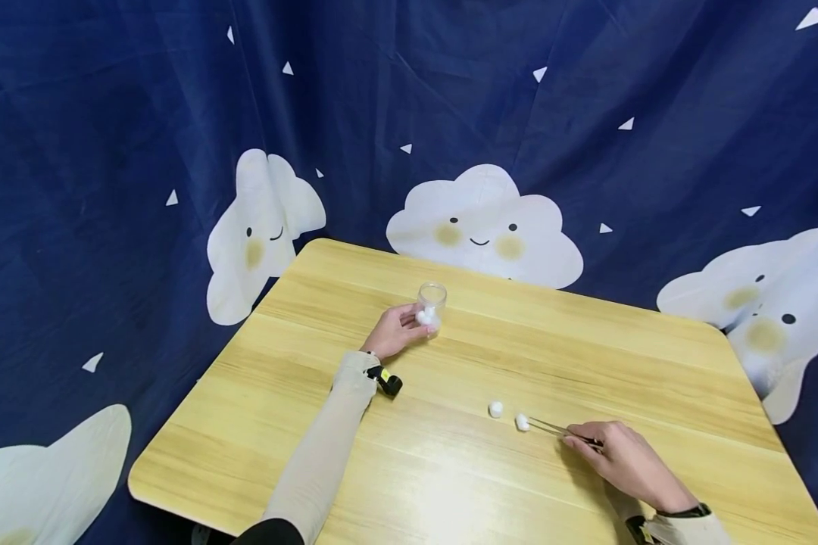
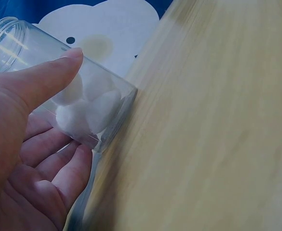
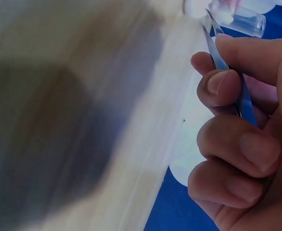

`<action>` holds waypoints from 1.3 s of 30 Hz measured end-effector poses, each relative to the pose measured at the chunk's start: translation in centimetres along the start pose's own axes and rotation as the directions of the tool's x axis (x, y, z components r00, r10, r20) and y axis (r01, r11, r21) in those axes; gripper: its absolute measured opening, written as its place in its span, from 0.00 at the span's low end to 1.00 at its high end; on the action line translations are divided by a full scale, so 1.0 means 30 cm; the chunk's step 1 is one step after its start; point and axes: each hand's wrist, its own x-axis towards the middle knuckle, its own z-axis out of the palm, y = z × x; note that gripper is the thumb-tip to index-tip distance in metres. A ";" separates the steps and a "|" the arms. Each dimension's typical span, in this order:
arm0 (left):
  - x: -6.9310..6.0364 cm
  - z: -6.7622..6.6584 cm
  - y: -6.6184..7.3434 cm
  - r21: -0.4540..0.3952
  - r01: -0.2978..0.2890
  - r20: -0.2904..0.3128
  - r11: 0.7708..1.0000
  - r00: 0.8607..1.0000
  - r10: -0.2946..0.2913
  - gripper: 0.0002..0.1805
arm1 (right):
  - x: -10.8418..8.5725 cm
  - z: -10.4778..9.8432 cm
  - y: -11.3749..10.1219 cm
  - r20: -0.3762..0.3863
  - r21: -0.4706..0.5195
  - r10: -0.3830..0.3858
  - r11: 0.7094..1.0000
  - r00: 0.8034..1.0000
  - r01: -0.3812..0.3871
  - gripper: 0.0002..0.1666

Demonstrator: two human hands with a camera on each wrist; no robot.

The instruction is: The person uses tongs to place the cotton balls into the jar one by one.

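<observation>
A clear, open-topped jar [image 1: 432, 295] stands on the table, and my left hand [image 1: 394, 333] grips its side with thumb and fingers. Several white cotton balls [image 2: 74, 118] show through the jar wall in the left wrist view. My right hand [image 1: 630, 460] pinches metal tweezers [image 1: 551, 428], which point left. Beside the tweezer tips lies a cotton ball [image 1: 521, 422]; whether the tips clasp it I cannot tell. A second cotton ball [image 1: 495, 409] rests on the table just to its left. In the right wrist view, the fingers curl round the tweezers [image 3: 247, 107].
The light wooden table [image 1: 300, 318] has rounded corners. Behind it and to the left hangs a dark blue curtain [image 1: 354, 91] printed with white clouds and triangles. A small black wrist camera [image 1: 390, 383] sits on the left sleeve.
</observation>
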 end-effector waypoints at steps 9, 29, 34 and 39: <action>0.002 -0.003 -0.006 0.004 0.005 -0.006 1.000 1.000 -0.005 0.37 | 0.008 0.016 0.001 0.045 0.052 -0.044 0.998 0.998 0.042 0.09; 0.003 -0.002 -0.002 0.016 -0.008 0.000 1.000 1.000 0.008 0.39 | 0.026 0.014 0.003 -0.070 0.023 -0.159 0.987 0.985 0.161 0.04; 0.002 -0.001 0.001 0.012 -0.011 0.005 1.000 1.000 0.011 0.38 | 0.039 -0.008 -0.001 -0.060 0.027 -0.131 0.991 0.990 0.133 0.05; 0.003 -0.001 0.001 0.009 -0.011 0.003 1.000 1.000 0.010 0.37 | 0.057 -0.033 0.000 -0.074 -0.001 -0.120 0.993 0.990 0.121 0.06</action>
